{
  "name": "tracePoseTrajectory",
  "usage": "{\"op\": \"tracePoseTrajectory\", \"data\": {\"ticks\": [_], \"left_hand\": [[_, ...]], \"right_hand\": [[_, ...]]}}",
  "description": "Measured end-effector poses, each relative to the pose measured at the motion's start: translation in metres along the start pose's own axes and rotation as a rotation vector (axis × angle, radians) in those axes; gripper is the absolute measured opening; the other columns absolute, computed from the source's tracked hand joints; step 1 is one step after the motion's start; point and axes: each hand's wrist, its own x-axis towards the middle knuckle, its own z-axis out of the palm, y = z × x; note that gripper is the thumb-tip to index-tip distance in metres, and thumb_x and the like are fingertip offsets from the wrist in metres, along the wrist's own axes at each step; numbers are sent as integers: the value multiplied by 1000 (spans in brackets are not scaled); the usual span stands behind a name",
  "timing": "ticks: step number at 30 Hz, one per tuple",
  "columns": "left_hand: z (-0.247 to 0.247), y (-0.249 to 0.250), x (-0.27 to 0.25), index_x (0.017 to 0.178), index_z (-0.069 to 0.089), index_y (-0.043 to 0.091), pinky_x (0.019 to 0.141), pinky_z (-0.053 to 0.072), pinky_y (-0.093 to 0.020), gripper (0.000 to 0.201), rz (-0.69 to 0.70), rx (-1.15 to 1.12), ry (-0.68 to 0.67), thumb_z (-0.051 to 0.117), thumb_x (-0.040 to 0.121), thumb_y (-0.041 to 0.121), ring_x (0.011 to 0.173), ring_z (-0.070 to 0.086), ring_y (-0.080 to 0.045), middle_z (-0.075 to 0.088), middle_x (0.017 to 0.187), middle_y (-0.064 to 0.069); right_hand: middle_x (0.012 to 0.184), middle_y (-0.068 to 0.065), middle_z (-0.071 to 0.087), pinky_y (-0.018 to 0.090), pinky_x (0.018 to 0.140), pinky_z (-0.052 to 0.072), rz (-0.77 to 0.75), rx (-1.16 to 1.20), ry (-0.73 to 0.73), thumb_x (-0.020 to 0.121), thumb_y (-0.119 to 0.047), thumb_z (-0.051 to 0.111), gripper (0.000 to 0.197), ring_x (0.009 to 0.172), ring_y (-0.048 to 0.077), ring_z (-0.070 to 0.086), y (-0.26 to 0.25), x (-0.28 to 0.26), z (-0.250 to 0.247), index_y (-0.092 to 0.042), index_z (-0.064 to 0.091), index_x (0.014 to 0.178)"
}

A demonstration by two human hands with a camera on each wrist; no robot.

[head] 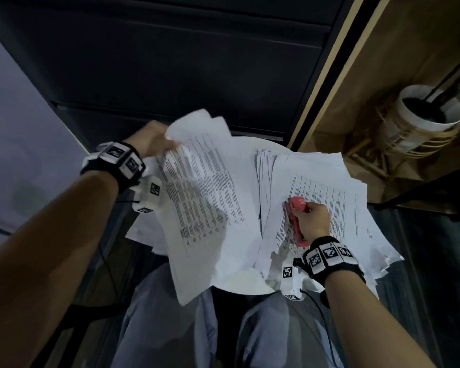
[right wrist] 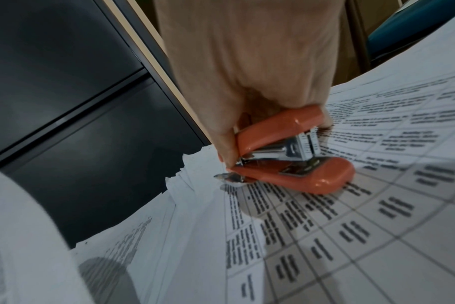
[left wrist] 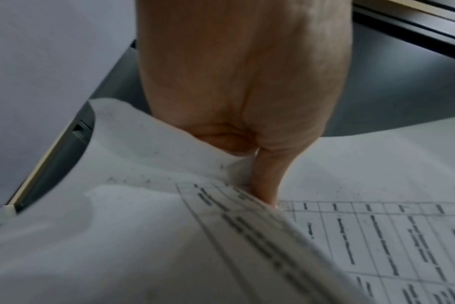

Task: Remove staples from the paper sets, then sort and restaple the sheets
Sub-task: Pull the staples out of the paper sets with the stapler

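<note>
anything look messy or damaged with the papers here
Yes. The pile of sheets under the right hand is fanned out unevenly, with ragged, torn-looking corners at the far edge. The set that the left hand grips is bent and crumpled at its corner.

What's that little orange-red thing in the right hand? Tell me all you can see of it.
It is a small stapler with a glossy salmon-red plastic top arm and base, and a shiny metal staple channel between them. Its jaws stand slightly apart. A metal tip sticks out at its rear end. The right hand grips it, holding it low over the printed sheets of the right-hand pile.
</note>
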Motion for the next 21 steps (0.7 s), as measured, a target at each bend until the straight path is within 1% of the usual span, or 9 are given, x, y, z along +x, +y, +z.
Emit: {"op": "tracePoseTrajectory", "data": {"ticks": [3,5,7,9,12,14,16,18,21], "left_hand": [[-15,-4,1,111,65,-1,90,44,-30,24,-107,-79,25,63,88,4,96,59,-17,65,103,-9],[-13,-5,4,112,64,-3,93,46,-35,26,-114,-84,11,63,87,5,101,60,-23,65,107,-12],[-10,-3,3,109,64,-7,84,51,-28,24,-77,-122,75,62,88,5,91,63,-22,67,96,-10],[-7,3,4,109,63,-6,66,51,-15,23,-36,-189,161,59,91,6,77,61,-10,63,84,1],[4,14,8,92,64,5,58,43,-19,9,-46,-125,111,57,92,10,68,54,-6,58,75,5],[16,17,8,70,56,9,54,38,-20,21,-50,-116,68,57,91,11,57,49,-5,51,65,2],[22,15,7,66,54,7,49,38,-14,24,-18,-188,159,58,87,18,45,48,2,49,63,-1],[12,9,9,89,66,-2,56,44,-12,17,-44,-324,329,59,90,13,58,56,5,60,80,-7],[-11,-7,15,114,63,-5,80,52,-33,33,-163,-437,442,64,89,16,90,62,-21,65,102,-15]], "right_hand": [[82,7,69,59,94,45,10,23,-7,84,-18,69,9,85,34,67,4,5,0,-23,64,78],[86,10,71,56,91,49,11,48,-5,84,-17,70,3,85,34,68,5,6,-1,-16,70,86],[88,13,72,49,87,53,13,74,-10,83,-15,70,13,84,33,68,4,6,-5,-9,72,94],[89,14,71,39,81,54,10,104,-23,84,-12,70,16,82,31,67,3,4,-11,-4,73,97],[87,13,68,25,67,45,6,156,-51,86,-8,67,18,72,23,62,1,2,-19,2,71,101],[84,10,66,21,56,42,17,213,-59,88,-6,66,15,63,18,59,-1,0,-23,-1,69,101],[78,7,66,20,50,41,36,265,-62,89,-5,64,12,59,15,58,0,-2,-27,-3,69,99],[73,5,65,21,47,40,55,268,-62,88,-7,65,11,57,18,58,3,1,-29,-2,70,97],[78,10,69,27,56,53,48,252,-57,87,-12,68,17,66,27,64,8,4,-27,0,72,98]]}}
